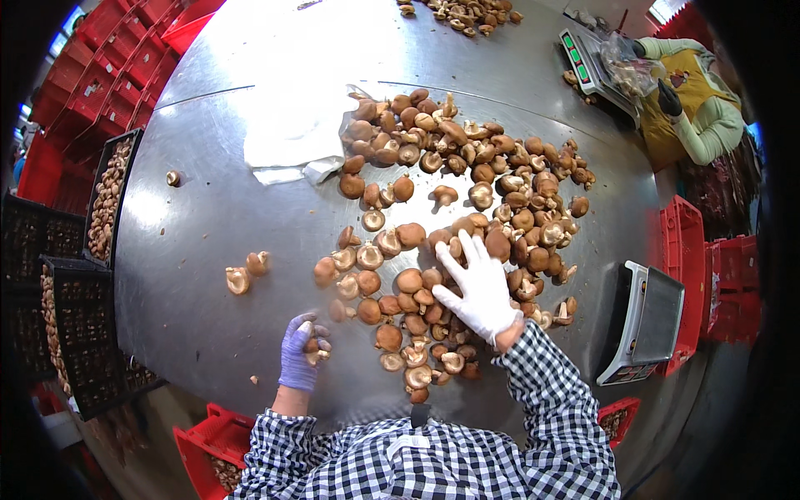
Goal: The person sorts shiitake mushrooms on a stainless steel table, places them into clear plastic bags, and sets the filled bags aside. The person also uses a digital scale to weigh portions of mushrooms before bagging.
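Many brown-capped mushrooms lie spread over a metal table. My left hand, in a purple glove with pale fingertips, is curled around a mushroom near the table's front edge. My right hand, in a white glove, rests with fingers spread on the pile, fingertips touching caps; its palm hides what lies beneath. Two loose mushrooms lie together to the left, and a small one farther off. White plastic bags lie behind the pile's left part.
Black crates of mushrooms stand along the left edge, with stacked red crates behind. A scale stands at right beside red crates. At the back right, a person in dark gloves holds a clear bag over another scale.
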Demonstrator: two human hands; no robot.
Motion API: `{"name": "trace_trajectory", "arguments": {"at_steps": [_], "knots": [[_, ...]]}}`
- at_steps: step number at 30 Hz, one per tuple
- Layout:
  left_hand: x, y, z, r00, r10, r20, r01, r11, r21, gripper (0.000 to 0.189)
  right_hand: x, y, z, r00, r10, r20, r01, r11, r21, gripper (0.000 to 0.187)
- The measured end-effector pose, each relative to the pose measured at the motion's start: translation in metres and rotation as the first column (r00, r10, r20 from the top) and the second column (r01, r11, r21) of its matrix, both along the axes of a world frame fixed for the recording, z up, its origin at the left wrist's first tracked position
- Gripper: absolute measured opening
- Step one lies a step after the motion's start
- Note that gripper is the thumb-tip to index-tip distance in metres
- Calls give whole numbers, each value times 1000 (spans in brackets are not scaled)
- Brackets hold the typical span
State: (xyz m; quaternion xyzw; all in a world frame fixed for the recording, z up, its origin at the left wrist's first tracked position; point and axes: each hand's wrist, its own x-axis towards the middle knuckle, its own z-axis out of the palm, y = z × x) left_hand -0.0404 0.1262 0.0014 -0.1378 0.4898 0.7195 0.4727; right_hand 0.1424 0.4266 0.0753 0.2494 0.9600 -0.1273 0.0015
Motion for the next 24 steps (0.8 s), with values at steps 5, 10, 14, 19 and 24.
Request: {"name": "trace_trajectory", "arguments": {"at_steps": [5, 10, 14, 19, 24], "knots": [[-1, -4, -10, 998, -52, -40, 51, 998, -32, 24, 30, -12, 5, 991, 88, -104, -93, 995, -40, 57], [1, 0, -3, 992, -98, -77, 91, 992, -85, 18, 0, 28, 13, 934, 63, -352, -42, 997, 64, 27], [3, 3, -3, 993, -93, -76, 83, 990, -117, 17, -28, 73, -9, 960, -266, -92, 273, 958, 82, 57], [0, 1, -2, 996, -70, -55, 63, 989, -131, 17, -62, 55, -6, 992, 7, -124, -3, 999, 35, 55], [0, 4, 2, 997, -63, -49, 57, 992, -109, 19, -125, 141, 0, 911, -254, -326, 302, 948, 105, 49]]}}
